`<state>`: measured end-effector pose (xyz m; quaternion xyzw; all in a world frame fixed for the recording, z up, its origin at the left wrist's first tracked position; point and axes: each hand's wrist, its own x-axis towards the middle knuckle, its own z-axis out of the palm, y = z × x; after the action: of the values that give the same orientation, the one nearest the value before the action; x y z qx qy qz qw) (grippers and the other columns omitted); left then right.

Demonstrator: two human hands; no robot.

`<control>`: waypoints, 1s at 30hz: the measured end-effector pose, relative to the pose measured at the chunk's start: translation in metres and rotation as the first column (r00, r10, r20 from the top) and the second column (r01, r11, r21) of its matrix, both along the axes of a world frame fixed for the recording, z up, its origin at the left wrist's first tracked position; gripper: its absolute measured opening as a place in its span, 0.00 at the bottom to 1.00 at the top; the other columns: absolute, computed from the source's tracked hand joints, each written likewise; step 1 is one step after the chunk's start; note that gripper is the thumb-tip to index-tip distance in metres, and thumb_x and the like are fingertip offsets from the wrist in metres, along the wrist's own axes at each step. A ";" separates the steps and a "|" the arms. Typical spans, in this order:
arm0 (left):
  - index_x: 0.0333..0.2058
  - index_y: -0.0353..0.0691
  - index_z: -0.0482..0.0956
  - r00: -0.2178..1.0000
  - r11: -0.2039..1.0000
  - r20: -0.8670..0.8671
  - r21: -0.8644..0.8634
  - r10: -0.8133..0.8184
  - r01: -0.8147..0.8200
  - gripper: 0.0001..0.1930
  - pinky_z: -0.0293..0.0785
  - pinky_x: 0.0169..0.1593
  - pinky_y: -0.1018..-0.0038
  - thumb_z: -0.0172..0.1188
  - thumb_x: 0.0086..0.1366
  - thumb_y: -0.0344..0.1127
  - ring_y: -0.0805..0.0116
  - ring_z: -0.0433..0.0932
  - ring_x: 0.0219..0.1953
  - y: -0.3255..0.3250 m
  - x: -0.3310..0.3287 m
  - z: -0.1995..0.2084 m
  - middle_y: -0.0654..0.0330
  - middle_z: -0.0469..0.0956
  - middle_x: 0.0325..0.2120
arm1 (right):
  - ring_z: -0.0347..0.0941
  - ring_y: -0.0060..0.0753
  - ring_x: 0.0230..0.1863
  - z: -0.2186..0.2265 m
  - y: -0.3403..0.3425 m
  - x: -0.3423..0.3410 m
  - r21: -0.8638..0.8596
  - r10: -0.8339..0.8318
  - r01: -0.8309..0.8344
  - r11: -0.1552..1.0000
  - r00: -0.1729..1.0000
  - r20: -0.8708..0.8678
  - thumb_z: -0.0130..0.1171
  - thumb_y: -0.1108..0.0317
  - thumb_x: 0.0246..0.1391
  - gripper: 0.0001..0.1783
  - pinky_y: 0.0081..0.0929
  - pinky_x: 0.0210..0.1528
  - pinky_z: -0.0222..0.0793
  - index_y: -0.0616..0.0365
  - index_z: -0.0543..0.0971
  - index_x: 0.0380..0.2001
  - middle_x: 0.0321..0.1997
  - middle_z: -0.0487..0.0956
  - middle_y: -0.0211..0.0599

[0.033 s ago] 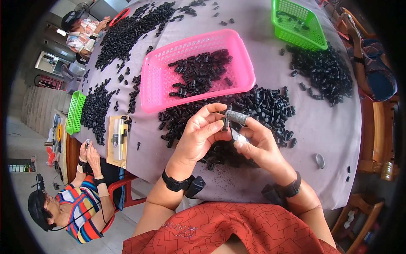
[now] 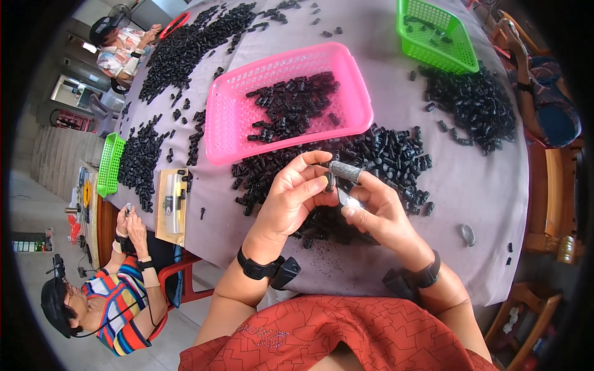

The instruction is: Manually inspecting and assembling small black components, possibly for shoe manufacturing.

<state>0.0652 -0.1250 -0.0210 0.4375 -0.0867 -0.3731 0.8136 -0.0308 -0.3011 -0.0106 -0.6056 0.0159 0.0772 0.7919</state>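
Over the near pile, my left hand pinches a small black plastic part between thumb and fingers. My right hand is closed on a small blade, bright and silvery, whose tip points at that part; whether they touch I cannot tell. A grey speckled finger cot covers the tip of my right index finger. Below and around both hands lies a heap of similar black parts. Just beyond it stands a pink perforated basket with many more black parts inside.
A green basket stands far right beside another heap. A second green basket is at the left edge, near a tray-like box. A clear oval piece lies right. Co-workers sit left and right; one's hands work nearby.
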 end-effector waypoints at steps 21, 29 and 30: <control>0.53 0.38 0.69 0.977 0.987 -0.153 -0.088 -0.148 0.136 0.20 0.81 0.36 0.78 0.59 0.62 0.26 0.73 0.80 0.33 0.000 0.001 -0.005 0.62 0.78 0.37 | 0.67 0.12 0.33 -0.002 -0.004 0.002 0.083 0.108 -0.108 0.991 0.994 0.011 0.60 0.65 0.58 0.33 0.14 0.36 0.64 0.63 0.62 0.63 0.34 0.76 0.24; 0.52 0.37 0.69 0.965 0.981 -0.197 -0.115 -0.174 0.154 0.19 0.81 0.35 0.77 0.60 0.61 0.25 0.71 0.80 0.29 0.001 0.002 -0.011 0.61 0.78 0.36 | 0.65 0.09 0.31 -0.007 -0.006 0.004 0.109 0.111 -0.112 0.988 0.994 0.014 0.59 0.65 0.60 0.27 0.12 0.32 0.62 0.62 0.68 0.60 0.34 0.77 0.23; 0.52 0.37 0.69 0.964 0.981 -0.197 -0.116 -0.176 0.156 0.19 0.81 0.35 0.77 0.60 0.61 0.25 0.71 0.80 0.29 -0.001 0.001 -0.011 0.61 0.78 0.36 | 0.63 0.08 0.29 -0.009 -0.009 0.004 0.106 0.105 -0.103 0.989 0.994 -0.016 0.58 0.65 0.60 0.25 0.11 0.29 0.59 0.62 0.70 0.58 0.33 0.77 0.22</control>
<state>0.0663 -0.1257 -0.0318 0.3464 -0.0567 -0.4787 0.8047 -0.0264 -0.3103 -0.0197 -0.5620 -0.0112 0.1255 0.8175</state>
